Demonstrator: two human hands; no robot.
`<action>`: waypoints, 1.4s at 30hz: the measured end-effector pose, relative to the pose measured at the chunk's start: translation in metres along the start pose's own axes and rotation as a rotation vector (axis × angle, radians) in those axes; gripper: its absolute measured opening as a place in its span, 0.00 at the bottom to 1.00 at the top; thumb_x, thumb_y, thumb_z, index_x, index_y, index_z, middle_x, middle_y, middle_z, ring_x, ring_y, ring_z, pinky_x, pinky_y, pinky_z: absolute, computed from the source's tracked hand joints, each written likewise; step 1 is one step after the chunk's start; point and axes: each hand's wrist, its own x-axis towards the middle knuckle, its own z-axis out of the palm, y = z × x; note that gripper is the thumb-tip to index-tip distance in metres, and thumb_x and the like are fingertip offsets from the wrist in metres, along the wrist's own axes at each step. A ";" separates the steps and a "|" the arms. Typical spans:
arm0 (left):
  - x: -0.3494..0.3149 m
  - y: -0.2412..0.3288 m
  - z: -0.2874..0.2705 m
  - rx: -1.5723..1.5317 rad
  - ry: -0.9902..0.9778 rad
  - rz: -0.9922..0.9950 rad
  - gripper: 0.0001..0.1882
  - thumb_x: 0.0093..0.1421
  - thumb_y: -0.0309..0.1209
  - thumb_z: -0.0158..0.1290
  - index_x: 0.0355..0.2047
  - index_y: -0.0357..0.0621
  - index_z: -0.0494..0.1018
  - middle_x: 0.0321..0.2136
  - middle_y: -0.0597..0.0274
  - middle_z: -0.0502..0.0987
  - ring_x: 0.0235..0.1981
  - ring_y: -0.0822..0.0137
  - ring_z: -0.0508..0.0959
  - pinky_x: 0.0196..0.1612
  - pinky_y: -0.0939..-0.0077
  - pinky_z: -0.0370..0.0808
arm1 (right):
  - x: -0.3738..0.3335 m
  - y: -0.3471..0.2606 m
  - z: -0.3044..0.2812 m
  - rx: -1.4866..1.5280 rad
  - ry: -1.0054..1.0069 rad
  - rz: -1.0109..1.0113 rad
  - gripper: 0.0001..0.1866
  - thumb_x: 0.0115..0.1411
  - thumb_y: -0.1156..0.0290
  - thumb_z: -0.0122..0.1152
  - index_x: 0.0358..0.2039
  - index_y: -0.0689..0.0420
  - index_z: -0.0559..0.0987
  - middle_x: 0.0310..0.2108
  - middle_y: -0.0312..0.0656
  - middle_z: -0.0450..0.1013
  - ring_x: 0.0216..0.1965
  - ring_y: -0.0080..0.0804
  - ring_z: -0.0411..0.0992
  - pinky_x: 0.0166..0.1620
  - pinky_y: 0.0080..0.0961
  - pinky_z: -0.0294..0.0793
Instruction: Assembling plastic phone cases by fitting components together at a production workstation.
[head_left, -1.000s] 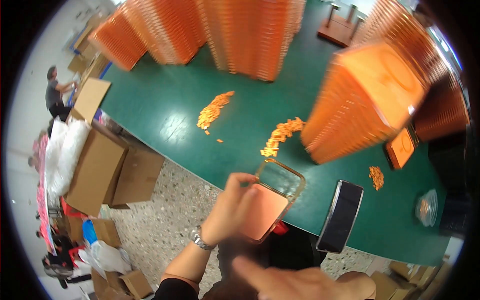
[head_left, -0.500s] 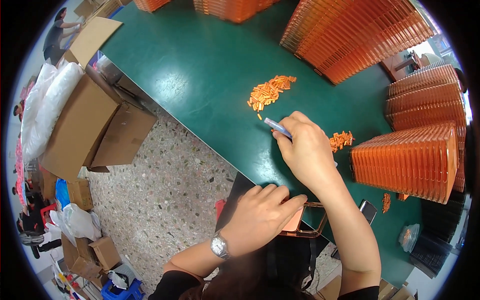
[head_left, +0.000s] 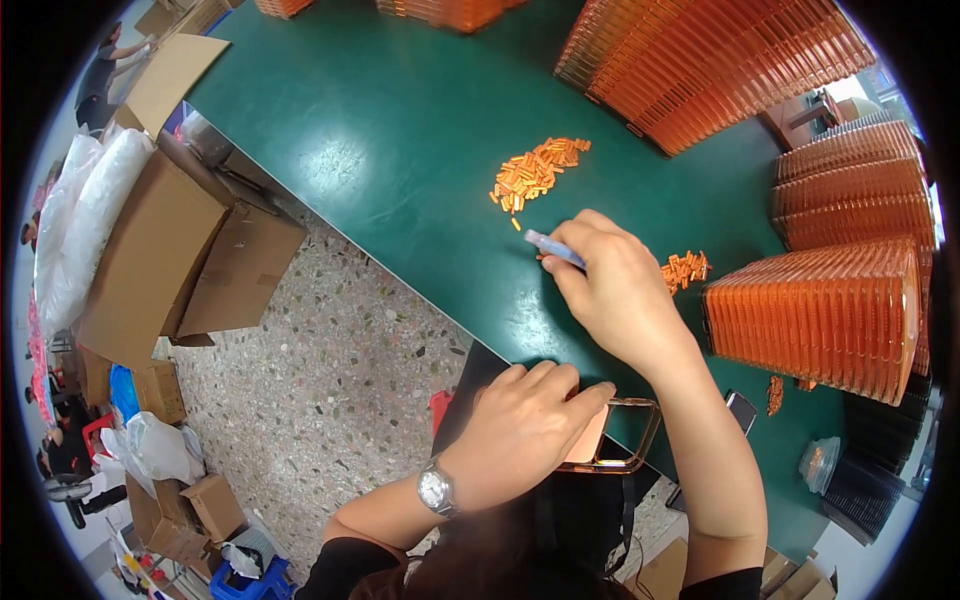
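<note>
My left hand [head_left: 530, 415] is closed on a copper-rimmed phone case [head_left: 648, 436] at the table's near edge. The hand covers part of the case. Over the green table, my right hand [head_left: 622, 285] grips a pale, translucent pen-shaped tool [head_left: 554, 249], its blunt end pointing left. One small copper-coloured piece [head_left: 516, 224] lies just beyond that end, apart from it. Farther off is a loose pile of such pieces [head_left: 538, 176]. A smaller pile [head_left: 685, 270] sits to the right of my right hand. A tiny reddish bit shows by my right fingertips; I cannot make out what it is.
Tall stacks of orange phone cases [head_left: 815, 318] line the table's right side, with a larger stack [head_left: 715, 70] at the far right. A dark phone [head_left: 740, 411] lies by my right forearm. Cardboard boxes [head_left: 160, 260] stand on the speckled floor at left. A person [head_left: 98, 85] works far left.
The view has shifted slightly. My right hand and the pen-shaped tool have moved a little closer to the single copper piece. My left hand stays on the phone case.
</note>
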 end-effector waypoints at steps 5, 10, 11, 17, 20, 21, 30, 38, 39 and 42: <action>0.001 0.003 -0.001 0.013 -0.024 0.003 0.18 0.60 0.26 0.59 0.51 0.47 0.84 0.35 0.61 0.78 0.39 0.58 0.81 0.44 0.62 0.76 | 0.006 0.001 0.003 -0.104 -0.056 0.016 0.08 0.68 0.72 0.62 0.37 0.64 0.79 0.39 0.54 0.75 0.41 0.59 0.76 0.45 0.51 0.75; 0.005 0.001 0.000 -0.049 -0.014 0.007 0.15 0.65 0.25 0.55 0.52 0.38 0.78 0.35 0.54 0.79 0.39 0.54 0.81 0.45 0.58 0.78 | -0.017 0.000 -0.017 -0.076 -0.053 0.002 0.08 0.67 0.72 0.61 0.39 0.65 0.78 0.39 0.54 0.75 0.41 0.59 0.76 0.45 0.50 0.75; 0.006 0.003 -0.005 -0.132 -0.050 -0.083 0.11 0.67 0.24 0.53 0.49 0.35 0.74 0.34 0.47 0.79 0.40 0.47 0.81 0.46 0.54 0.79 | -0.030 -0.003 -0.028 -0.013 -0.013 -0.058 0.07 0.65 0.73 0.62 0.39 0.65 0.78 0.38 0.52 0.75 0.40 0.57 0.76 0.44 0.48 0.75; 0.023 0.016 -0.004 -0.223 -0.097 -0.210 0.06 0.69 0.24 0.52 0.43 0.34 0.73 0.36 0.41 0.80 0.40 0.39 0.81 0.44 0.50 0.78 | -0.121 0.025 -0.067 -0.009 0.032 -0.204 0.09 0.55 0.80 0.66 0.37 0.60 0.77 0.37 0.45 0.72 0.40 0.48 0.75 0.40 0.43 0.77; 0.038 0.025 0.010 -0.274 -0.129 -0.186 0.06 0.69 0.24 0.53 0.39 0.33 0.75 0.34 0.40 0.80 0.38 0.38 0.82 0.42 0.50 0.78 | -0.148 0.044 -0.063 -0.076 0.064 -0.211 0.11 0.53 0.80 0.67 0.36 0.59 0.77 0.38 0.42 0.71 0.40 0.45 0.74 0.38 0.41 0.78; 0.040 0.027 0.015 -0.292 -0.129 -0.180 0.05 0.68 0.24 0.54 0.39 0.32 0.76 0.34 0.40 0.81 0.38 0.38 0.82 0.42 0.51 0.79 | -0.153 0.047 -0.061 -0.076 0.096 -0.245 0.13 0.51 0.82 0.68 0.37 0.59 0.77 0.39 0.43 0.72 0.40 0.46 0.75 0.38 0.40 0.77; 0.054 0.045 0.037 -0.308 -0.176 -0.144 0.05 0.66 0.23 0.57 0.38 0.32 0.77 0.35 0.41 0.82 0.38 0.39 0.83 0.40 0.54 0.79 | -0.172 0.065 -0.046 -0.470 0.280 -0.386 0.08 0.49 0.72 0.65 0.28 0.53 0.74 0.30 0.36 0.65 0.34 0.30 0.71 0.27 0.25 0.72; 0.051 0.039 0.040 -0.177 -0.144 -0.109 0.06 0.62 0.21 0.61 0.39 0.34 0.78 0.31 0.48 0.81 0.31 0.51 0.82 0.36 0.65 0.78 | -0.171 0.061 -0.044 -0.342 0.221 -0.218 0.08 0.51 0.74 0.66 0.29 0.56 0.75 0.30 0.39 0.67 0.35 0.36 0.73 0.30 0.31 0.80; 0.053 0.041 0.039 -0.132 -0.171 -0.116 0.05 0.62 0.22 0.61 0.38 0.35 0.78 0.30 0.49 0.81 0.30 0.51 0.81 0.35 0.64 0.78 | -0.171 0.061 -0.046 -0.345 0.189 -0.215 0.07 0.52 0.74 0.66 0.29 0.56 0.75 0.31 0.39 0.68 0.35 0.37 0.74 0.30 0.32 0.80; 0.057 0.045 0.041 -0.043 -0.201 -0.100 0.05 0.62 0.24 0.60 0.36 0.36 0.76 0.29 0.50 0.79 0.29 0.50 0.80 0.34 0.61 0.77 | -0.172 0.065 -0.050 -0.199 0.114 -0.137 0.11 0.52 0.81 0.69 0.36 0.60 0.80 0.35 0.41 0.73 0.37 0.42 0.75 0.35 0.37 0.78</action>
